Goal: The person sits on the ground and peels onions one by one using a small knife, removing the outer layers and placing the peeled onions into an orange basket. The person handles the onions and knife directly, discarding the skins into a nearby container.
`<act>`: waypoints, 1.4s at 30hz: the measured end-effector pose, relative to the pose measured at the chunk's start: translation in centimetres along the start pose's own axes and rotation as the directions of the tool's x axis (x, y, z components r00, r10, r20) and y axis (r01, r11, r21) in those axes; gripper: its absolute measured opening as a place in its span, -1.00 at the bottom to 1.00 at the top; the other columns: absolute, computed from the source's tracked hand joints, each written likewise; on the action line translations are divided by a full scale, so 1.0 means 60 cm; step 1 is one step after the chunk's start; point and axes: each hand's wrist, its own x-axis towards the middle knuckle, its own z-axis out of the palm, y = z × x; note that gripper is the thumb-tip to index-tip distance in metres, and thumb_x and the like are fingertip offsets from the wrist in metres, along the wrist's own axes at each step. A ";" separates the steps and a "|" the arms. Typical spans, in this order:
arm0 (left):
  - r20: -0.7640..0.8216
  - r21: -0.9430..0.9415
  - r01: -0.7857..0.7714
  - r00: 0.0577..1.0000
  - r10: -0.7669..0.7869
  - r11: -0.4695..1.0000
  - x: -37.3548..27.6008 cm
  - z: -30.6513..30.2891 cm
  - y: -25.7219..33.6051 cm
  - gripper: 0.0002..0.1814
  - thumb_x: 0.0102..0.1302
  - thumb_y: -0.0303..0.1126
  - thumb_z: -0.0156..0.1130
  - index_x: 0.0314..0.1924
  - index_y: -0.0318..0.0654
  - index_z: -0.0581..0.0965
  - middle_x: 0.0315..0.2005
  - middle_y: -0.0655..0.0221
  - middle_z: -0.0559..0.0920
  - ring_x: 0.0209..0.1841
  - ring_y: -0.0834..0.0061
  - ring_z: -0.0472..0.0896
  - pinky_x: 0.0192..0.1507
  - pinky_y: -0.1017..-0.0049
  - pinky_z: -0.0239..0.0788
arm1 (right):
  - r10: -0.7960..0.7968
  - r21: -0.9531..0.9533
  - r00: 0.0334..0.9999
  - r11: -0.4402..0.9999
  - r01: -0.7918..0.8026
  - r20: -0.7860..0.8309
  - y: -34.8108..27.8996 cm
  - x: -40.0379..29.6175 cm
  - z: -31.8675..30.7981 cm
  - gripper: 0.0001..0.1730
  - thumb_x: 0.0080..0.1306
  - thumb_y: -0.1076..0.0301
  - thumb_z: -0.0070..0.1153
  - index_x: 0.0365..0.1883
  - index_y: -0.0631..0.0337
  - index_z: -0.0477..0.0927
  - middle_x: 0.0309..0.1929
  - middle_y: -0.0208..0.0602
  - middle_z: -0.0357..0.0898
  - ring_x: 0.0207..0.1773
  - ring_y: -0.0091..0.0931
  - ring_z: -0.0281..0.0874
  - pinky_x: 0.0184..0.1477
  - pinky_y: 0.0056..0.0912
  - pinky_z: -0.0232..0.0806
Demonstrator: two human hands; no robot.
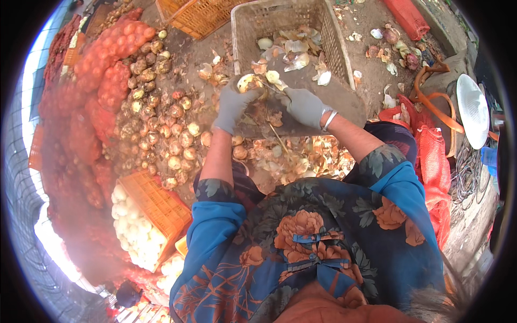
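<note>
My left hand (235, 104), in a grey glove, holds a partly peeled onion (249, 83) over a dark board (339, 105). My right hand (303, 108), gloved in grey too, is closed around the handle of a small knife (270, 86), whose thin blade reaches to the onion. A pale onion piece (272, 76) lies just beyond the blade. Dry onion skins (276, 119) and a thin stalk (278, 138) are on the board below my hands. The board rests at the near end of a plastic crate (346, 60) that holds more peelings.
Unpeeled onions (174, 147) cover the ground at the left, beside filled red mesh sacks (115, 44). An orange crate (155, 206) of peeled white onions (133, 226) stands lower left. More skins (301, 157) lie below the board. Red mesh (434, 173) and a white lid-like disc (471, 111) are at the right.
</note>
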 end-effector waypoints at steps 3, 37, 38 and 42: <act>-0.017 0.022 -0.109 0.994 0.109 0.994 0.004 0.004 -0.014 -0.35 0.02 -0.45 0.45 0.14 -0.47 0.44 -0.18 0.27 0.66 -0.27 0.56 0.65 -0.30 0.59 0.53 | 0.068 0.188 0.996 0.979 -0.078 0.057 0.004 0.003 0.012 -0.51 0.43 0.02 -0.14 -0.23 0.36 0.51 -0.38 0.09 0.59 -0.25 -0.13 0.60 -0.19 -0.05 0.41; -0.176 0.317 -0.314 0.908 0.380 0.895 -0.013 0.012 -0.043 -0.12 -0.14 -0.16 0.55 0.19 -0.41 0.42 -0.01 0.11 0.60 0.00 0.33 0.61 0.05 0.39 0.43 | 0.178 0.791 0.941 0.511 -0.337 0.287 -0.045 0.033 -0.008 -0.55 0.49 0.07 -0.14 0.19 0.17 0.38 -0.56 -0.40 0.45 -0.64 -0.59 0.30 -0.63 -0.49 0.19; -0.175 0.280 -0.331 0.905 0.387 0.901 -0.014 0.010 -0.045 -0.11 -0.15 -0.15 0.56 0.19 -0.41 0.42 -0.01 0.11 0.60 0.01 0.33 0.61 0.05 0.39 0.43 | 0.170 0.825 0.937 0.444 -0.351 0.307 -0.050 0.028 -0.014 -0.57 0.50 0.07 -0.14 0.17 0.15 0.38 -0.59 -0.44 0.41 -0.67 -0.63 0.25 -0.67 -0.54 0.12; -0.211 0.114 -0.373 0.897 0.389 0.921 -0.017 0.017 -0.031 -0.13 -0.13 -0.17 0.55 0.19 -0.40 0.43 -0.04 0.12 0.61 -0.03 0.36 0.62 0.02 0.39 0.44 | 0.071 0.917 0.966 0.302 -0.259 0.249 -0.037 0.037 -0.024 -0.56 0.49 0.06 -0.12 0.18 0.15 0.35 -0.61 -0.46 0.37 -0.73 -0.64 0.18 -0.71 -0.56 0.08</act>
